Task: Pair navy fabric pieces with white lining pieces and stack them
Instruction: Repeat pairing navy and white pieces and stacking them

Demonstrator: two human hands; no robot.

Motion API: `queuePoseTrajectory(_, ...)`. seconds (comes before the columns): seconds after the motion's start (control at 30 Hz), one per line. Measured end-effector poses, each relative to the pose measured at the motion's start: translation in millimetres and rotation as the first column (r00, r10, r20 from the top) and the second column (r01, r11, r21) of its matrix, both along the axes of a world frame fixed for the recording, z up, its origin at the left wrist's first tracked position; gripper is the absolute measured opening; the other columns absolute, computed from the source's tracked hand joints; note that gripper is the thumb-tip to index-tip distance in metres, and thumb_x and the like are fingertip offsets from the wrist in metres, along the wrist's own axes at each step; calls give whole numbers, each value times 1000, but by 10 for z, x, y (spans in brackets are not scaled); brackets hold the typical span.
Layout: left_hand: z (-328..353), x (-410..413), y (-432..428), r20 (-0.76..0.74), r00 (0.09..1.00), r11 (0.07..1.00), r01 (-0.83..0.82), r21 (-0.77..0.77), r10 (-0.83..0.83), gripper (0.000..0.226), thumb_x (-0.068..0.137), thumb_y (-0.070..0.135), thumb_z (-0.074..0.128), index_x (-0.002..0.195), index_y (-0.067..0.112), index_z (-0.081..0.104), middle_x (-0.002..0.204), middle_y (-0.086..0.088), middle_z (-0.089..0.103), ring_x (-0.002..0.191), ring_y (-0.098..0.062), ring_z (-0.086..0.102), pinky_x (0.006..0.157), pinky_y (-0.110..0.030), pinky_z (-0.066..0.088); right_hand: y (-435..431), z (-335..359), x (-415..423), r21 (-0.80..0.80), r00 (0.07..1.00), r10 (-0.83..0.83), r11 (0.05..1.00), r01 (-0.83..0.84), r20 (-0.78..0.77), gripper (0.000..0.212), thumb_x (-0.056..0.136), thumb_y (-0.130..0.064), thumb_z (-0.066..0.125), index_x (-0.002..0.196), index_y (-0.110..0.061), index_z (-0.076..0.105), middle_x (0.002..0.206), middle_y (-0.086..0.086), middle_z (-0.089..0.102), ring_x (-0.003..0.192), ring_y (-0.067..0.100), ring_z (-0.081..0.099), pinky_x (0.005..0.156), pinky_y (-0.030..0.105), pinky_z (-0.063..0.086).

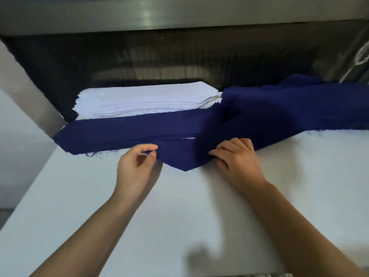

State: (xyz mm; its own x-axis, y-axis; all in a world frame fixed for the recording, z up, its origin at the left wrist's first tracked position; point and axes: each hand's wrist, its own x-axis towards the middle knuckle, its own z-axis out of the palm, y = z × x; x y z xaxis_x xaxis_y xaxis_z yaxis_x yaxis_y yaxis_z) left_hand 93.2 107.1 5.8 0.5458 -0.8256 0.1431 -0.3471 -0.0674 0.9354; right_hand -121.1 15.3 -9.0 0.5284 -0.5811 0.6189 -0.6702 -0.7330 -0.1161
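A navy piece (pixel 179 156) is shown lying across the far half of a white table (pixel 179 216), its long axis running left to right and its pointed near corner directed toward the person. The left hand (pixel 135 168) is placed at the left of that corner, with thumb and forefinger closed in a narrow pinch on the near edge of the cloth. The right hand (pixel 237 160) is placed at the right of the corner, with fingers curled down onto the cloth; whether cloth is actually clamped beneath them cannot be told. Both hands are equally near the piece, which lies directly beyond the fingertips.

A thin white sliver (pixel 188 138) is seen between navy layers just beyond the hands and is judged to be lining. A longer navy strip (pixel 119 134) extends to the left, and a looser navy heap (pixel 289 108) lies to the right. A stack of white lining pieces (pixel 143 102) rests behind the strip, just beside the heap.

The near table surface is bare and flat. A dark recess (pixel 159 60) under a metal ledge (pixel 179 15) closes the far side.
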Motion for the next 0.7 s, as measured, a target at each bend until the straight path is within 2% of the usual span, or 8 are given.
queuePoseTrajectory(0.07,-19,71,75,126,991,996,33,81,-43,18,93,11,58,92,28,65,102,4,63,94,-12,57,84,-11,38,66,-31,41,27,998,52,998,-52,-17,16,68,-4,72,81,-11,76,75,3,68,65,27,62,66,35,47)
queuePoseTrajectory(0.13,-66,101,167,331,941,981,2,192,-67,9,94,25,59,99,29,66,122,5,52,114,-8,40,99,-14,22,132,-50,69,69,996,79,995,-77,-29,18,66,-1,79,82,-9,76,74,3,67,63,26,62,61,33,49)
queuePoseTrajectory(0.2,-112,73,309,471,875,953,-44,300,-108,33,88,49,50,112,32,64,141,7,34,126,-9,22,101,-25,14,193,-47,92,107,994,103,989,-98,-43,21,64,-1,82,82,-10,76,73,3,67,63,25,62,60,31,50)
queuePoseTrajectory(0.3,-147,-30,551,618,749,942,22,334,-237,62,81,62,31,129,31,56,151,8,26,133,-11,14,102,-35,14,288,-28,115,167,989,135,978,-123,-64,23,63,2,81,83,-9,76,73,4,67,62,26,61,59,31,51)
queuePoseTrajectory(0.43,-152,-78,747,650,689,927,86,365,-320,66,87,62,21,144,34,39,152,14,28,140,-8,14,100,-27,10,419,10,175,198,974,214,960,-196,-72,10,74,-4,75,83,-8,75,73,5,65,62,26,59,57,32,52)
queuePoseTrajectory(0.53,-139,-112,841,663,648,904,99,417,-376,66,89,63,13,146,37,31,150,17,34,143,-8,19,105,-27,9,515,18,247,169,965,257,955,-245,-57,5,73,-9,75,78,-9,75,70,4,64,57,25,57,51,28,50)
queuePoseTrajectory(0.63,-125,-60,890,668,610,876,93,473,-426,81,83,71,-8,147,37,29,150,19,34,143,-7,21,109,-30,7,609,9,289,184,958,280,946,-266,-57,13,73,-23,74,80,-12,76,72,2,64,59,22,56,52,22,47)
queuePoseTrajectory(0.7,-124,1,921,677,596,871,80,484,-431,95,78,75,-18,145,36,35,152,19,30,144,-5,18,111,-30,5,644,17,262,224,969,245,946,-232,-29,28,80,-35,62,87,-12,76,77,2,65,65,22,59,55,23,47)
